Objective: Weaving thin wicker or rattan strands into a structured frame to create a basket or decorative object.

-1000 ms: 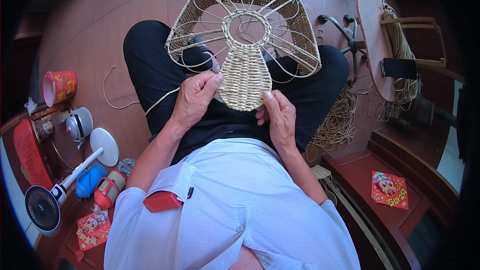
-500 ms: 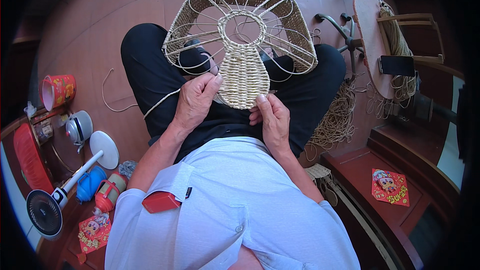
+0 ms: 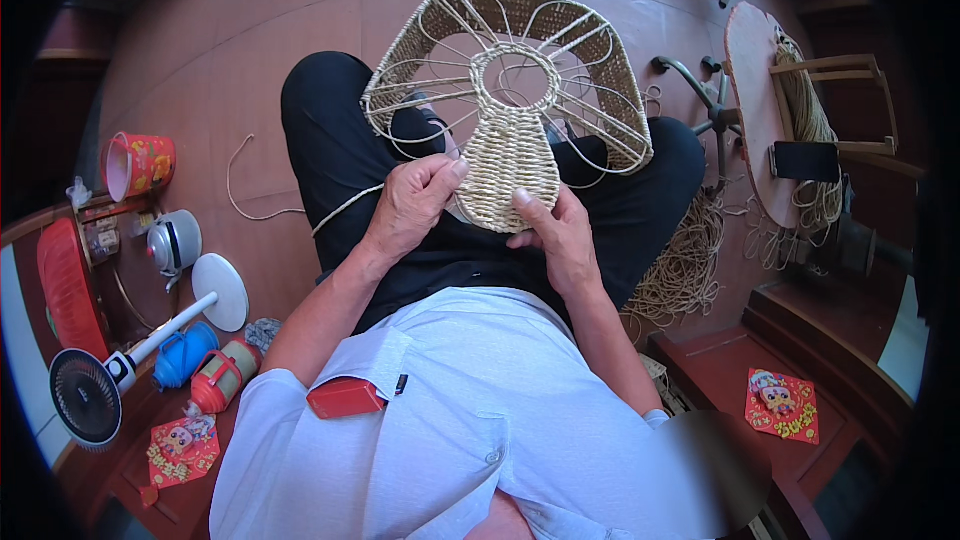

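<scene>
A wire frame point(image 3: 608, 123) partly woven with straw-coloured rope rests across my knees, with a curved woven band at its far side and a round opening in its middle. From that ring a densely woven rounded panel point(image 3: 508, 168) spreads toward me. My left hand point(image 3: 412, 202) pinches the panel's left edge between thumb and fingers. A loose rope end point(image 3: 347, 208) trails from that hand over my left thigh. My right hand point(image 3: 562, 238) grips the panel's lower right part, thumb on top and fingers beneath, partly hidden.
A heap of rope point(image 3: 682, 270) lies on the floor by my right leg. Beyond it stand a swivel chair base point(image 3: 712, 105) and a board holding a phone point(image 3: 805, 161). At left are a fan point(image 3: 88, 398), flasks point(image 3: 226, 376), a kettle point(image 3: 174, 242) and a floral bucket point(image 3: 140, 166).
The whole view has shifted, so the scene sits slightly lower and mostly farther right. My right thumb has moved from the panel's lower edge up onto its woven face. The left hand keeps its pinch.
</scene>
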The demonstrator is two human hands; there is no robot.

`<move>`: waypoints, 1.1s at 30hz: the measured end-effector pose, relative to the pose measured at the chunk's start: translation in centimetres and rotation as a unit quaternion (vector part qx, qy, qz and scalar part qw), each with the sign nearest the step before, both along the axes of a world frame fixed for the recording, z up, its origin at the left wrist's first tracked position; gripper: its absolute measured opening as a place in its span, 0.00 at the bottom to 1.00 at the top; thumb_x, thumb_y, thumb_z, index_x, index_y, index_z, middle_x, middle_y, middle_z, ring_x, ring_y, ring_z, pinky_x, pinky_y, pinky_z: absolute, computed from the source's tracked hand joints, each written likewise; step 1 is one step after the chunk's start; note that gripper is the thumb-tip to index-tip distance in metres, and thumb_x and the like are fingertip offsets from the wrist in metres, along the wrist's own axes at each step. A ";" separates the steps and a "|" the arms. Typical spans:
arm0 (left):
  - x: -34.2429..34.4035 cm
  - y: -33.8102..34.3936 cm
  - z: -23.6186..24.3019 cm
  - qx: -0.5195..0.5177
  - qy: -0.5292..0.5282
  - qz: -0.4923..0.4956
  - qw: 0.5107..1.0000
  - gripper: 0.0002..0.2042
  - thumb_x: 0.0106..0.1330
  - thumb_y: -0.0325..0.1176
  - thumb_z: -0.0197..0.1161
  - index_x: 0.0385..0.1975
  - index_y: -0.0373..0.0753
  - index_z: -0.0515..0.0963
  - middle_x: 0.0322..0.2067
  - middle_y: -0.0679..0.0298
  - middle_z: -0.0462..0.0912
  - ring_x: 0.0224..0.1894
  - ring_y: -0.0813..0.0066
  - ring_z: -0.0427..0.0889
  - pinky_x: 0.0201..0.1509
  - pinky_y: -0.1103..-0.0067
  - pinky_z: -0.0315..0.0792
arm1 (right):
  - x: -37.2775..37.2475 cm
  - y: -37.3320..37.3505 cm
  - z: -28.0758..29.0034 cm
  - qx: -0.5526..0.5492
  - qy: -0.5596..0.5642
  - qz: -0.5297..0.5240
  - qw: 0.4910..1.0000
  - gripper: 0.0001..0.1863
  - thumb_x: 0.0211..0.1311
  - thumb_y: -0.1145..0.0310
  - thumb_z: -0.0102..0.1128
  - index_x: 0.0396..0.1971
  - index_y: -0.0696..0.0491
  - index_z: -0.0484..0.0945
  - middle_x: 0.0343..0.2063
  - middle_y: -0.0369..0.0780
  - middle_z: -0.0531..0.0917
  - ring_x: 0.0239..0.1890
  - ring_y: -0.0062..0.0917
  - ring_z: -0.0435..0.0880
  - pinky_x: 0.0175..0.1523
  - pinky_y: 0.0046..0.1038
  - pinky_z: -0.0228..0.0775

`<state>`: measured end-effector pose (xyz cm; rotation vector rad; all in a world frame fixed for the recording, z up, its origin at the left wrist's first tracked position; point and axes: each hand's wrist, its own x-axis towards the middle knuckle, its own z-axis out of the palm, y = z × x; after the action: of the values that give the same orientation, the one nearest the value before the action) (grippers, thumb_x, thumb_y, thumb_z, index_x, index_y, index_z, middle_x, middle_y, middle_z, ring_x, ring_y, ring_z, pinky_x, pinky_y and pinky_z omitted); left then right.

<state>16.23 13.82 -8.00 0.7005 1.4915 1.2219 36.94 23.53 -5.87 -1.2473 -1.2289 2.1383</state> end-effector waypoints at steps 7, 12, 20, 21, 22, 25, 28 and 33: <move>-2.4 -1.6 2.4 -0.039 -0.014 -0.014 0.999 0.15 0.82 0.44 0.62 0.37 0.40 0.82 0.26 0.76 0.75 0.24 0.91 0.70 0.27 0.86 0.65 | -2.2 0.4 0.6 -0.140 0.053 -0.006 0.989 0.28 0.68 0.66 0.75 0.64 0.59 0.76 0.51 0.43 0.89 0.48 0.27 0.93 0.47 0.32 0.91; -6.5 -4.5 5.1 -0.032 0.130 0.029 0.991 0.08 0.78 0.37 0.67 0.38 0.42 0.83 0.26 0.79 0.74 0.23 0.93 0.69 0.25 0.89 0.61 | -2.8 0.0 0.5 -0.139 0.038 -0.028 0.989 0.28 0.67 0.69 0.74 0.64 0.59 0.76 0.51 0.42 0.89 0.48 0.28 0.93 0.47 0.32 0.91; -24.4 -17.4 0.4 -0.059 0.185 0.390 0.900 0.10 0.76 0.39 0.69 0.44 0.39 0.83 0.24 0.74 0.75 0.21 0.88 0.73 0.22 0.87 0.64 | -2.9 -0.4 0.1 -0.105 0.055 -0.039 0.992 0.28 0.66 0.69 0.74 0.63 0.60 0.76 0.50 0.42 0.89 0.45 0.28 0.93 0.43 0.30 0.91; -26.1 -19.9 -1.7 -0.063 0.196 0.422 0.883 0.10 0.76 0.39 0.69 0.44 0.39 0.83 0.24 0.74 0.75 0.21 0.88 0.73 0.22 0.87 0.64 | -2.9 -0.3 0.1 -0.107 0.031 -0.039 0.993 0.28 0.66 0.70 0.73 0.64 0.59 0.76 0.51 0.42 0.88 0.46 0.28 0.93 0.44 0.31 0.91; -27.5 -22.4 -4.0 -0.083 0.228 0.494 0.835 0.09 0.77 0.38 0.67 0.43 0.40 0.83 0.24 0.72 0.77 0.21 0.86 0.75 0.21 0.86 0.65 | -2.9 -0.2 0.1 -0.108 0.007 -0.037 0.993 0.28 0.66 0.71 0.72 0.64 0.59 0.75 0.52 0.42 0.88 0.47 0.28 0.92 0.45 0.32 0.90; -27.7 -29.4 -11.8 -0.131 0.132 0.581 0.792 0.08 0.76 0.36 0.62 0.37 0.40 0.82 0.24 0.67 0.81 0.21 0.78 0.79 0.20 0.81 0.69 | -2.6 -0.1 0.1 -0.122 0.009 -0.031 0.992 0.23 0.68 0.69 0.72 0.59 0.58 0.79 0.48 0.41 0.90 0.43 0.27 0.93 0.41 0.29 0.91; -21.4 -32.9 -20.7 -0.311 -0.027 0.452 0.836 0.09 0.70 0.37 0.62 0.28 0.41 0.80 0.22 0.62 0.81 0.19 0.71 0.78 0.19 0.73 0.70 | -2.0 0.0 -0.2 -0.122 0.012 -0.021 0.992 0.17 0.70 0.67 0.72 0.55 0.57 0.82 0.46 0.40 0.91 0.43 0.26 0.93 0.40 0.28 0.91; -6.1 -30.1 -32.0 -0.466 -0.063 0.221 0.854 0.11 0.70 0.34 0.62 0.24 0.42 0.84 0.22 0.61 0.83 0.18 0.69 0.80 0.20 0.67 0.74 | -0.9 0.4 -0.6 -0.134 -0.008 -0.037 0.990 0.17 0.74 0.67 0.69 0.57 0.58 0.82 0.49 0.42 0.90 0.47 0.29 0.93 0.44 0.30 0.91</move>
<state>10.18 -16.29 -39.99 -0.3903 1.9301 0.6707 36.01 23.96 -6.44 -1.3965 -0.9058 2.2977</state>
